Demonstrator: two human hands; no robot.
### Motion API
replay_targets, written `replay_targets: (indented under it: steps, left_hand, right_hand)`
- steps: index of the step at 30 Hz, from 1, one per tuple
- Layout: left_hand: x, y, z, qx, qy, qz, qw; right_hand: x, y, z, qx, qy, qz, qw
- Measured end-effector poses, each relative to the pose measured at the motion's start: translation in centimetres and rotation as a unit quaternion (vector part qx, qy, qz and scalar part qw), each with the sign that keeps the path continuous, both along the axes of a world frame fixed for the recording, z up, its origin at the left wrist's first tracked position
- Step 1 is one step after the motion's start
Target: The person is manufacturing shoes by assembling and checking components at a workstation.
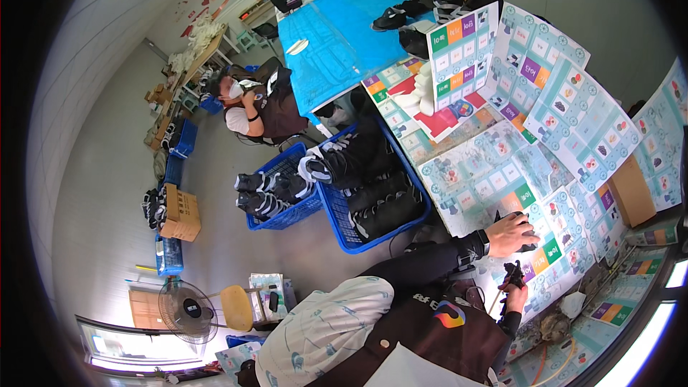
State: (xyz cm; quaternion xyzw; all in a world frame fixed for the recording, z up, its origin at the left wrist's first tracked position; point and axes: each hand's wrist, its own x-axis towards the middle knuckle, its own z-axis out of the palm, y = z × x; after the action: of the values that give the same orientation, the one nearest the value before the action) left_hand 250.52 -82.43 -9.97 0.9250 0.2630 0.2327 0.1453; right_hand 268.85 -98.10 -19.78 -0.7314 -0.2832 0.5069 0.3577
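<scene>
The table at the right of the frame is covered with flat printed cardboard sheets in pale green with coloured squares; some sheets stand tilted against the wall at the upper right. A brown cardboard box lies at the right edge. Farther up, the table has a blue cover with black shoes on it.

In the lower right of the frame, the left hand rests on the sheets, its fingers curled over a small black thing that I cannot identify. Just below it, the right hand is closed around a dark tool that points upward, with a thin cord hanging from it. The two hands are near to each other but apart.

The floor is grey. In the centre, just beside the table edge, stand two blue plastic baskets filled with black shoes. A seated person with a white mask is at the upper left of them. At the left of the frame stands a brown carton beside more shoes, and at the lower left a floor fan and a yellow stool.
</scene>
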Motion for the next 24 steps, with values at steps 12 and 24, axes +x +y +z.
replay_targets:
  steps: [12, 24]
  left_hand:
    - [0.2, 0.4, 0.2, -0.025, 0.002, -0.010, 1.000]
    - [0.2, 0.6, -0.2, -0.016, 0.001, -0.002, 1.000]
  right_hand:
    - [0.6, -0.1, -0.4, -0.001, -0.021, -0.001, 1.000]
    - [1.2, 0.2, -1.4, -0.016, -0.031, 0.012, 0.999]
